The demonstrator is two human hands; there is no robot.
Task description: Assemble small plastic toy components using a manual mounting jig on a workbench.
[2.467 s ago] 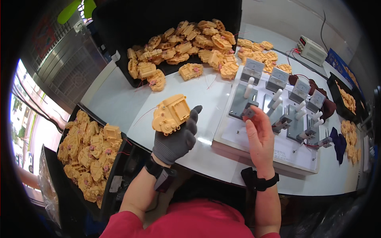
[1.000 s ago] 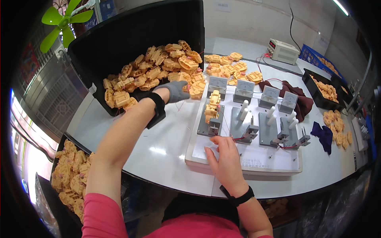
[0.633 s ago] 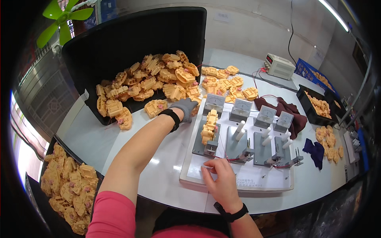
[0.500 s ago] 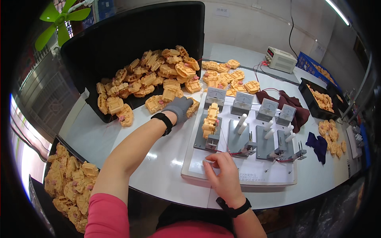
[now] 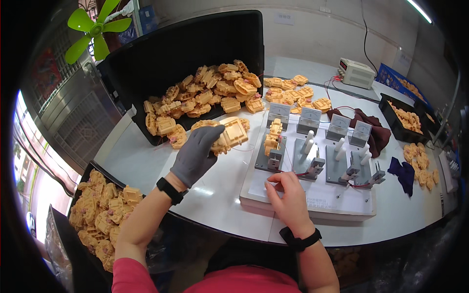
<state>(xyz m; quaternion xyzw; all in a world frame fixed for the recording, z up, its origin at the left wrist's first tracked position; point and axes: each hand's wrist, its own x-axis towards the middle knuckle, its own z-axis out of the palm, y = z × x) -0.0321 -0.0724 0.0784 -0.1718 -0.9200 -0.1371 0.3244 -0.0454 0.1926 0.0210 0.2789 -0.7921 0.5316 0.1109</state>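
My left hand [image 5: 196,155], in a grey glove, is closed on a yellow-orange plastic housing [image 5: 234,133] raised above the table in front of the black bin. A thin wire trails from its right side. My right hand [image 5: 289,199] is bare, its fingers bent and the thumb apart from the index finger, with nothing visible between them. It rests at the front of a white test board [image 5: 327,210], just before the first grey fixture [image 5: 264,160]. Another yellow-orange housing [image 5: 272,136] stands in that fixture. Several panel meters [image 5: 309,120] line the board's back.
A large black bin [image 5: 185,44] of housings lies tipped at the back left; another full bin [image 5: 90,171] stands low left. Loose housings [image 5: 288,90] lie behind the board. A power supply [image 5: 356,73], dark cloth [image 5: 378,132], navy cloth [image 5: 402,175] and black tray [image 5: 398,132] are rightward.
My left hand has lifted a housing from the table by the bin and brought it back toward me. My right hand stays by the first fixture. The whole view has shifted slightly.
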